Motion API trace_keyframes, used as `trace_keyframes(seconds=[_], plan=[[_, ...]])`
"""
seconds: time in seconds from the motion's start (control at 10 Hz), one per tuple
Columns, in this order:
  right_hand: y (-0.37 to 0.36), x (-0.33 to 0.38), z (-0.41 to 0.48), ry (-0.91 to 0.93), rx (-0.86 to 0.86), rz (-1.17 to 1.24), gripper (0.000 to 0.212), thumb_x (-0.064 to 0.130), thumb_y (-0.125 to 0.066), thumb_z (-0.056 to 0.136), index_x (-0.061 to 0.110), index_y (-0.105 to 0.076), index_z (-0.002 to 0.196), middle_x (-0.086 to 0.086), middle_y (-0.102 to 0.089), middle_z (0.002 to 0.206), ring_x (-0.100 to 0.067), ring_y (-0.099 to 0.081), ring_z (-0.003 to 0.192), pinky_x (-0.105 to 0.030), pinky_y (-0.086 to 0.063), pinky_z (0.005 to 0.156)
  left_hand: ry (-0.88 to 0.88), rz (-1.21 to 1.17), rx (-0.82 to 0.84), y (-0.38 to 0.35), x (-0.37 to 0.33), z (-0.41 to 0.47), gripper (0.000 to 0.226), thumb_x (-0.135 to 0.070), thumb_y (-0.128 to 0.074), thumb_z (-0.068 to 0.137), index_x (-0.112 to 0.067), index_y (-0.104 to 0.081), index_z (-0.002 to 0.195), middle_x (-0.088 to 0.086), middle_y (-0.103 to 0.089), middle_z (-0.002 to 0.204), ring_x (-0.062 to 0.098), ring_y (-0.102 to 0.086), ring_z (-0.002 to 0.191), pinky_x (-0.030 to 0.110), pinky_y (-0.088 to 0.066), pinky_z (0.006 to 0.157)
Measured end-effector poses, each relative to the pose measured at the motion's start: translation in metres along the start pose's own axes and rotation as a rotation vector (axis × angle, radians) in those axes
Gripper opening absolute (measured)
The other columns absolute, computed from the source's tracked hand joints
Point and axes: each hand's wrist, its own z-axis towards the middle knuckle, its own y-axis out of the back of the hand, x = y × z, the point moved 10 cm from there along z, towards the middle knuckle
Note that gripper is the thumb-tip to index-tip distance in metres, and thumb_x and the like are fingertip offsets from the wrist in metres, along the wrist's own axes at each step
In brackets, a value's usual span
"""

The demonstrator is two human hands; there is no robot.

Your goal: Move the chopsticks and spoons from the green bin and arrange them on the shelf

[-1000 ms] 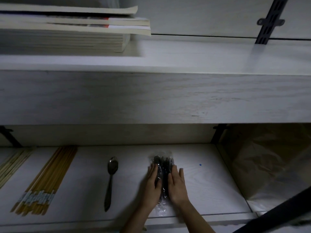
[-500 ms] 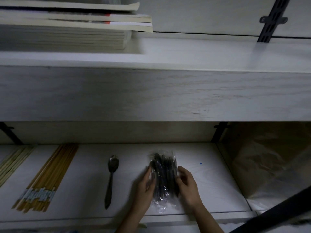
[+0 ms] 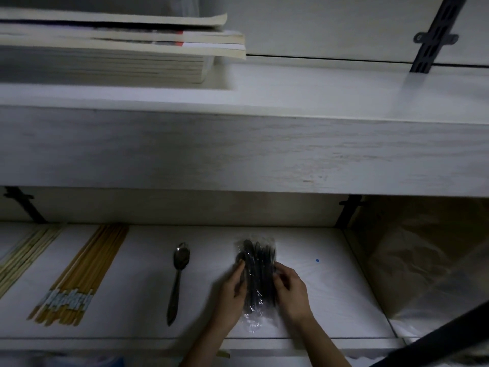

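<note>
A clear plastic packet of black spoons (image 3: 258, 274) lies on the lower white shelf (image 3: 330, 287). My left hand (image 3: 232, 292) grips its left side and my right hand (image 3: 289, 290) grips its right side, fingers curled onto the wrap. A single metal spoon (image 3: 177, 279) lies left of the packet, bowl pointing to the back. Further left lies a bundle of brown chopsticks with patterned ends (image 3: 79, 276), and pale chopsticks (image 3: 18, 258) lie at the far left edge. The green bin is out of sight.
The upper shelf (image 3: 264, 144) overhangs the lower one and carries a stack of books (image 3: 105, 49) at the left. Black wall brackets (image 3: 434, 35) hold the shelves. A plastic-covered brown surface (image 3: 423, 260) stands to the right of the lower shelf.
My hands went from lying flat over the spoon packet to curling round its sides. The packet now looks wider and more spread out on the shelf.
</note>
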Motion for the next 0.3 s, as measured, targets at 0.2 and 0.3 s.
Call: trace_keyframes(seconds=[0.2, 0.3], plan=[[0.007, 0.013, 0.001, 0.055, 0.036, -0.092, 0.025, 0.016, -0.048, 0.095, 0.017, -0.063, 0.115, 0.001, -0.068, 0.106, -0.012, -0.063, 0.096, -0.034, -0.051, 0.093, -0.008, -0.057, -0.041, 0.025, -0.015, -0.002, 0.032, 0.004, -0.046, 0.091, -0.008, -0.058, 0.119, -0.007, -0.059, 0.116, 0.018, -0.053, 0.12, -0.004, -0.039, 0.081], [0.021, 0.02, 0.004, 0.054, -0.008, -0.106, 0.027, 0.013, -0.05, 0.094, 0.01, -0.059, 0.118, -0.008, -0.063, 0.118, -0.016, -0.06, 0.1, -0.028, -0.049, 0.089, -0.046, -0.119, -0.056, 0.049, -0.034, -0.002, 0.029, 0.001, -0.047, 0.092, -0.024, -0.061, 0.089, -0.007, -0.063, 0.091, 0.014, -0.061, 0.089, 0.014, -0.047, 0.076]])
